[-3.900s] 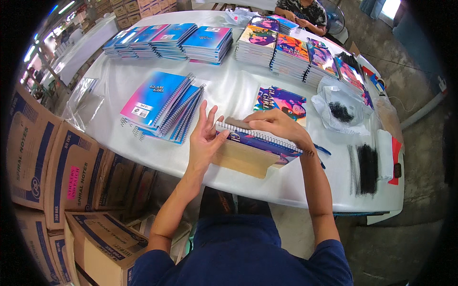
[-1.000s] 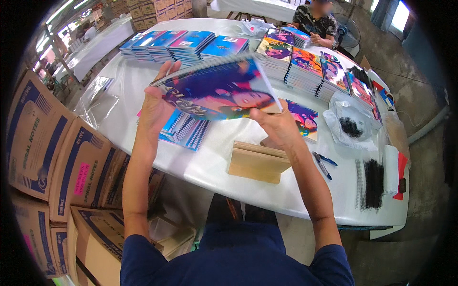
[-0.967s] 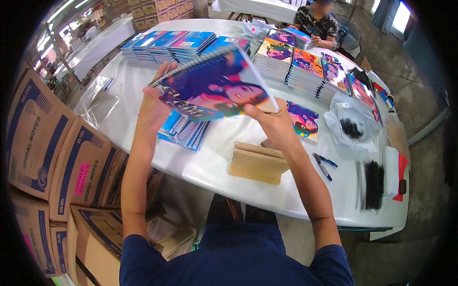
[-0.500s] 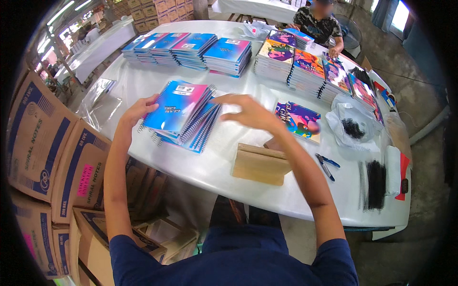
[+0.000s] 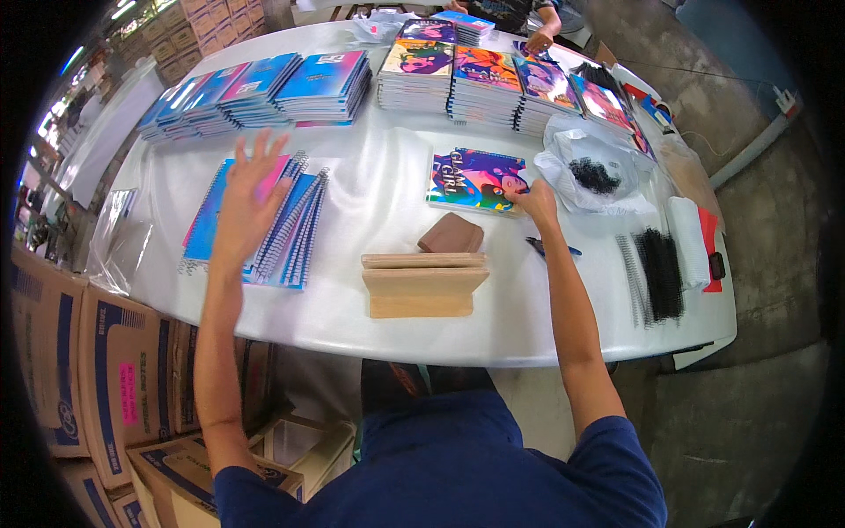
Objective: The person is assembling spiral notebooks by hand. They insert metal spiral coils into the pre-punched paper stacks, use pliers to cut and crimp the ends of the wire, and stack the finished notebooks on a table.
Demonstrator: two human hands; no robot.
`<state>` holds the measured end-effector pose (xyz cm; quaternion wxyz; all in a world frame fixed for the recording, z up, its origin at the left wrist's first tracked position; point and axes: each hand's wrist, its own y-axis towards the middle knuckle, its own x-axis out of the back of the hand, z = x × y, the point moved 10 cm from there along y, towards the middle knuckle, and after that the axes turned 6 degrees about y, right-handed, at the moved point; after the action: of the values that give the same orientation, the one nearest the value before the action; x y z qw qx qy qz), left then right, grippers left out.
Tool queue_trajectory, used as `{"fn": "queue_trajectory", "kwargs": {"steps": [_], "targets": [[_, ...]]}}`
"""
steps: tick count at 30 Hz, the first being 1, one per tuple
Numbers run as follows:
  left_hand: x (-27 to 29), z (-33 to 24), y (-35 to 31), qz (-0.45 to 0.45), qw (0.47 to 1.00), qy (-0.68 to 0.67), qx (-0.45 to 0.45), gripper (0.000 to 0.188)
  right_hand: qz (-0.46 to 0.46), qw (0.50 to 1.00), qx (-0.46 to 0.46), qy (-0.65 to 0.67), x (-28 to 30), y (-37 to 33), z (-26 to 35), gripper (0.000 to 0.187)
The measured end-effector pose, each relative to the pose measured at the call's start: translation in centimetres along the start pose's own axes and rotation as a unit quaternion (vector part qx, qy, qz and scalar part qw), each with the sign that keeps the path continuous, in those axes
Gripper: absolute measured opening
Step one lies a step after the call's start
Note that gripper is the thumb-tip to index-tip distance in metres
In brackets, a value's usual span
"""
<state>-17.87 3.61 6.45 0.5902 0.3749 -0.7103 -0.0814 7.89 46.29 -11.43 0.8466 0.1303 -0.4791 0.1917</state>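
My left hand (image 5: 249, 198) hovers open, fingers spread, over a fanned pile of blue spiral notebooks (image 5: 286, 233) on the white table (image 5: 378, 189). My right hand (image 5: 534, 201) rests on the right edge of a colourful notebook cover stack (image 5: 473, 179) lying flat further right. Whether it grips the cover I cannot tell. A wooden jig (image 5: 424, 282) stands at the table's near edge between my arms, with a small brown block (image 5: 451, 235) just behind it.
Rows of blue notebooks (image 5: 264, 88) and colourful notebooks (image 5: 493, 79) line the far side. A plastic bag of black bits (image 5: 591, 172), black spiral coils (image 5: 658, 273) and a blue pen (image 5: 553, 248) lie right. Cardboard boxes (image 5: 79, 370) stand left. Another person's hand (image 5: 539, 40) works at the far end.
The notebook I held up a second ago now lies on the fanned blue pile. My left hand has lifted off it, and my right hand has moved right to the colourful cover.
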Motion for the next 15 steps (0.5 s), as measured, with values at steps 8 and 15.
{"fn": "queue_trajectory", "kwargs": {"steps": [8,15], "targets": [[-5.5,-6.4,-1.5,0.065,0.973,-0.213,0.059,0.051,0.020,1.000,-0.001,0.010,0.0,1.6,-0.3,0.058],[-9.5,-8.0,-0.3,0.131,0.935,-0.322,0.063,0.063,-0.126,0.947,0.109,0.275,4.9,-1.0,3.8,0.037]]}}
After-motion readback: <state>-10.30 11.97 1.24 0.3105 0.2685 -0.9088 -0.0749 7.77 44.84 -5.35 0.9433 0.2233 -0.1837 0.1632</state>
